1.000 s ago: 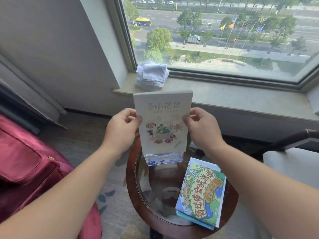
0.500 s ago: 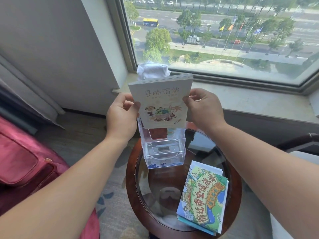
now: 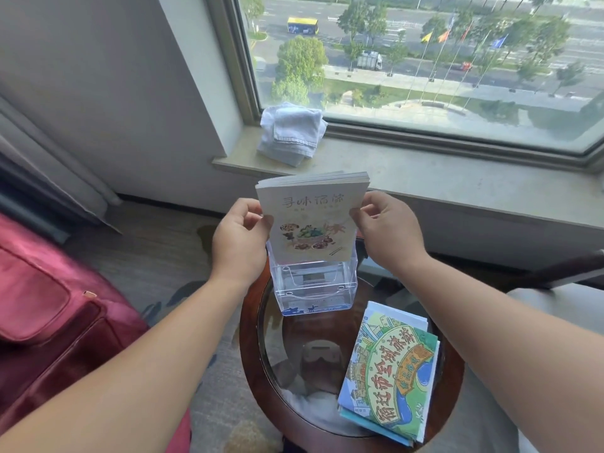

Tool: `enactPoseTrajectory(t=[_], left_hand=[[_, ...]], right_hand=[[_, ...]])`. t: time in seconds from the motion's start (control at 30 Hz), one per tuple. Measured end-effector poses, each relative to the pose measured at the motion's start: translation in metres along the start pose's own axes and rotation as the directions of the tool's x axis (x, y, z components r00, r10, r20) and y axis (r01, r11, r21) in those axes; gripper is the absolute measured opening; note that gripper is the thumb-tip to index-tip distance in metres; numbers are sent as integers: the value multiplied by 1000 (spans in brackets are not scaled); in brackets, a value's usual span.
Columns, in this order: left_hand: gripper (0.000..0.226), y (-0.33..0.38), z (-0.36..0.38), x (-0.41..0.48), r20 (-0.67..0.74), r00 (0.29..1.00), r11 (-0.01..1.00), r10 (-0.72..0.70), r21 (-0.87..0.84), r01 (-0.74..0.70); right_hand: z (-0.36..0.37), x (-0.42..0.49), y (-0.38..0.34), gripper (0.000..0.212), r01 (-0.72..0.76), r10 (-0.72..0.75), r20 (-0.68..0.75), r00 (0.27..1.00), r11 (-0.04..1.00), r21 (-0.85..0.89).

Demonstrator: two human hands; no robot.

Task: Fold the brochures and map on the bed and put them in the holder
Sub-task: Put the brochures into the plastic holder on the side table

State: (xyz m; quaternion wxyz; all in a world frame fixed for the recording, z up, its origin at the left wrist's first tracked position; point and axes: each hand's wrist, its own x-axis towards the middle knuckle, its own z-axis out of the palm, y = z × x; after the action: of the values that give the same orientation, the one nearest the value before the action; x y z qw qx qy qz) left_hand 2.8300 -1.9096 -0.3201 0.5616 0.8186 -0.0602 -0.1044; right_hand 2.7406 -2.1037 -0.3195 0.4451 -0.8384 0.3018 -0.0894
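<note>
Nearest on the round table point(image 3: 249, 338), the folded map point(image 3: 389, 380) was laid flat, apparently parked for its turn. Beyond it, over the clear holder point(image 3: 313, 291), the brochure point(image 3: 313, 220) was pinched at its side edges by the left hand point(image 3: 240, 245) and right hand point(image 3: 387, 235). It was held upright with its bottom edge at the rear slot — judged so for square entry. Farther off, a towel point(image 3: 292, 132) was left on the sill.

Holder point(image 3: 313, 289): on the table point(image 3: 249, 338), at its far side.
Brochure point(image 3: 310, 220): upright over the holder, lower end between its side walls.
Hands: left hand point(image 3: 240, 238) on the brochure's left edge, right hand point(image 3: 389, 230) on its right edge.
Map point(image 3: 389, 371): on the table, right, before the holder, apart from it.
Towel point(image 3: 292, 132): on the sill point(image 3: 441, 178), behind the brochure.
Bag point(image 3: 49, 305): left of the table.
</note>
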Motion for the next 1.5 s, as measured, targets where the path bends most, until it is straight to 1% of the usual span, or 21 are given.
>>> enactPoseTrajectory(t=[0.2, 0.43, 0.6, 0.73, 0.83, 0.93, 1.13, 1.37, 1.5], left_hand=[[12, -18, 5, 0, -2, 1000, 997, -14, 78, 15], [16, -44, 14, -1, -14, 996, 974, -87, 208, 88], [9, -55, 18, -2, -34, 992, 947, -123, 293, 128], [17, -49, 11, 0, -71, 991, 961, -114, 243, 128], [18, -38, 4, 3, -107, 991, 977, -79, 191, 98], [19, -27, -2, 5, -133, 990, 987, -49, 143, 68], [15, -23, -5, 4, -136, 990, 990, -45, 125, 62], [25, -28, -10, 2, -167, 984, 995, -69, 65, 81], [22, -30, -12, 3, -168, 983, 994, -81, 55, 91]], right_hand=[[10, 1, 12, 14, -36, 39, 51, 998, 998, -48], [25, 2, 32, 19, -71, 90, 73, 993, 970, -234], [31, 5, 35, 24, -78, 101, 92, 991, 969, -233], [29, 8, 24, 23, -16, 30, 70, 997, 981, -192], [25, 11, 8, 21, 35, -30, 47, 998, 993, -110], [19, 17, -8, 20, 86, -83, 37, 996, 993, -79], [13, 20, -16, 21, 139, -134, 57, 989, 986, -90], [16, 25, -26, 22, 219, -210, 73, 975, 963, -156], [18, 28, -29, 23, 239, -225, 90, 970, 953, -189]])
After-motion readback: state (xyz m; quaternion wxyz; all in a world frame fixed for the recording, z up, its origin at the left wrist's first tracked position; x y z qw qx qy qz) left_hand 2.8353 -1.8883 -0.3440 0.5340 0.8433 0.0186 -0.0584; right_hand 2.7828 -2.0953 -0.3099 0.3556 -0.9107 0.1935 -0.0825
